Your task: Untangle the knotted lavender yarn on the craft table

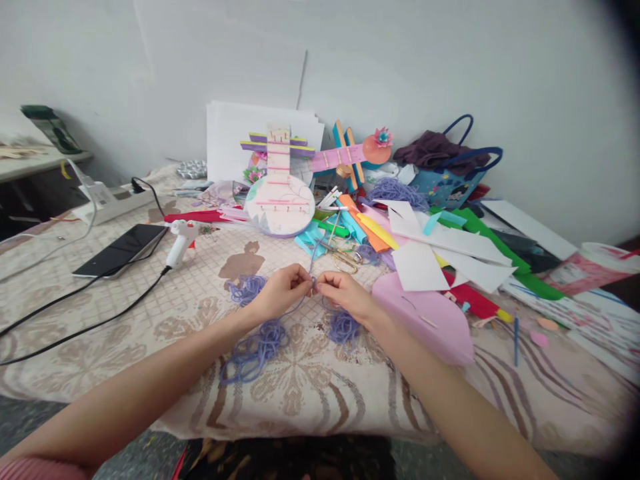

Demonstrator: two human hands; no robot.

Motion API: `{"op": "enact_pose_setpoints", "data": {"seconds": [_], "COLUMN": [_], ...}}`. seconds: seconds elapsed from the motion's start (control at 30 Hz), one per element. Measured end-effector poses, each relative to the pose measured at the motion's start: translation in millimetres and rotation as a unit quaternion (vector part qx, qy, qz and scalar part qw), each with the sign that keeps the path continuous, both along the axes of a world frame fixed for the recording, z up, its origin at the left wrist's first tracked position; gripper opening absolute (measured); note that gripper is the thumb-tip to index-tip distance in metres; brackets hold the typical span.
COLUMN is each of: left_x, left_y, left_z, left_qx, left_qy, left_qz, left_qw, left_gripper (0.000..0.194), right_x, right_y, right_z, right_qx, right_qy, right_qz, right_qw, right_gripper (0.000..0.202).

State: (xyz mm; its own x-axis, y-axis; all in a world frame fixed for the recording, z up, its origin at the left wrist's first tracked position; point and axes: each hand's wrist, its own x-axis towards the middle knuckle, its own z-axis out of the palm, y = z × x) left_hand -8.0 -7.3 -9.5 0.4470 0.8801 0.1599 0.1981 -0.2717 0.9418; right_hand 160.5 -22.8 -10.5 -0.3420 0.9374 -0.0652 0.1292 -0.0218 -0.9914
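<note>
My left hand [286, 291] and my right hand [343, 292] meet over the middle of the table, fingertips nearly touching. Each pinches a thin purple yarn strand between thumb and forefinger, and the strand runs up from between them toward the brass-handled scissors. Loose purple yarn [257, 347] lies in tangles beneath and beside my left wrist. A smaller purple yarn bundle [344, 327] sits under my right hand. Just beyond my fingers are the scissors [346, 259]. A pink-purple sheet [425, 320] with a rounded edge lies right of my right hand.
Behind stands a round-bodied white craft instrument [280, 203]. At left are a white glue gun [181, 243] with a black cord and a dark tablet [120, 250]. White foam pieces [423, 267], coloured paper and a blue bag [450, 183] crowd the right.
</note>
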Motion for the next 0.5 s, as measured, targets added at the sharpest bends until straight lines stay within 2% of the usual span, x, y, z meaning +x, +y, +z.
{"op": "enact_pose_setpoints", "data": {"seconds": [0.13,0.3,0.43,0.5], "left_x": [-2,-9,-13,-12], "left_y": [0,5,5,0], "left_z": [0.6,4.1,11.8,14.6], "left_qx": [0.045,0.091,0.098,0.134], "left_qy": [0.059,0.104,0.119,0.129], "left_qz": [0.018,0.008,0.016,0.039], "left_qw": [0.997,0.990,0.988,0.982], "left_gripper": [0.013,0.016,0.018,0.015], "right_x": [-2,-5,-7,-8], "right_y": [0,-1,-1,-1], "right_z": [-1.4,-1.6,-4.4,-6.7], "right_qx": [0.054,0.145,0.170,0.176], "right_qy": [-0.038,-0.095,-0.119,-0.111], "right_qz": [-0.030,-0.057,-0.087,-0.105], "right_qw": [0.997,0.983,0.974,0.972], "right_gripper": [0.011,0.010,0.010,0.011]}}
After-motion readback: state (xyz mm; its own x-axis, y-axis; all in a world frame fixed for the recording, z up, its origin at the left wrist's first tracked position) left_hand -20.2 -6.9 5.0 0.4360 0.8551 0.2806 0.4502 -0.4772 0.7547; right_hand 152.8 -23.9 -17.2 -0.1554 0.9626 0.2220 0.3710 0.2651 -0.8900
